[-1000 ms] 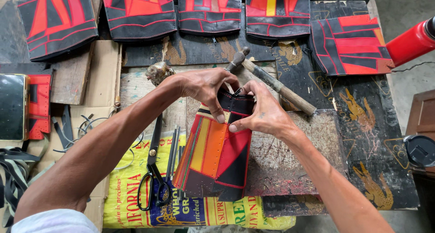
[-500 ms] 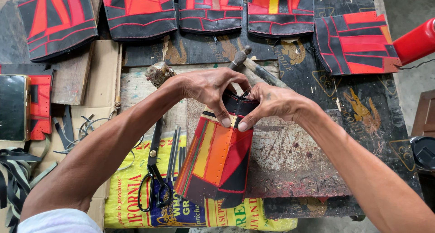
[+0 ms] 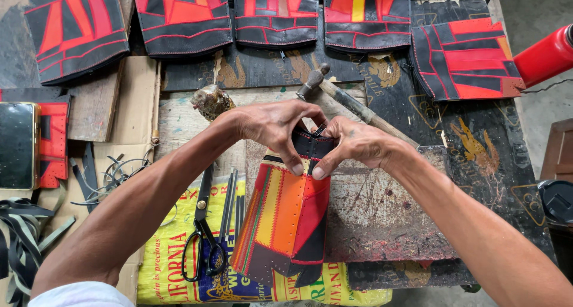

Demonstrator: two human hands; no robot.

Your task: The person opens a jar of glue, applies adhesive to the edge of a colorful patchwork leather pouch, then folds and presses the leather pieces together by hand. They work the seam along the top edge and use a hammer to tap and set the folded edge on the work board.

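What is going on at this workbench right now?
A person works with bare hands over a cluttered bench. The left hand and right hand both pinch the dark top edge of a stitched patchwork piece in red, orange, yellow and black, holding it upright. A hammer lies just behind the hands, scissors lie to the left on a yellow printed sack, and similar red and black panels line the far edge.

Your arms are bare from hand to upper arm, lean and sinewy, with veins showing along the forearms. Your left hand and right hand wear no gloves, rings or watch. At seven o'clock, a white sleeve edge covers your left shoulder.
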